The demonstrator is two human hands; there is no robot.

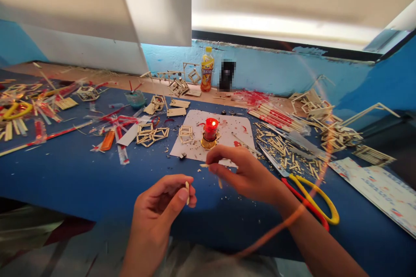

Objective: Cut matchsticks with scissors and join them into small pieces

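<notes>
on the counter (pixel 97 194), a candle (pixel 211 127) stands on a paper sheet (pixel 233 125), a small stick frame (pixel 186 127) to its left. scissors (pixel 285 174) lie to the sheet's right, beside scattered stick pieces (pixel 276 143). behind, a bottle (pixel 207 72) stands by the wall (pixel 172 58). in front, one stick (pixel 187 192) is in the left grip (pixel 162 202), another stick (pixel 204 165) in the right grip (pixel 239 169).
</notes>
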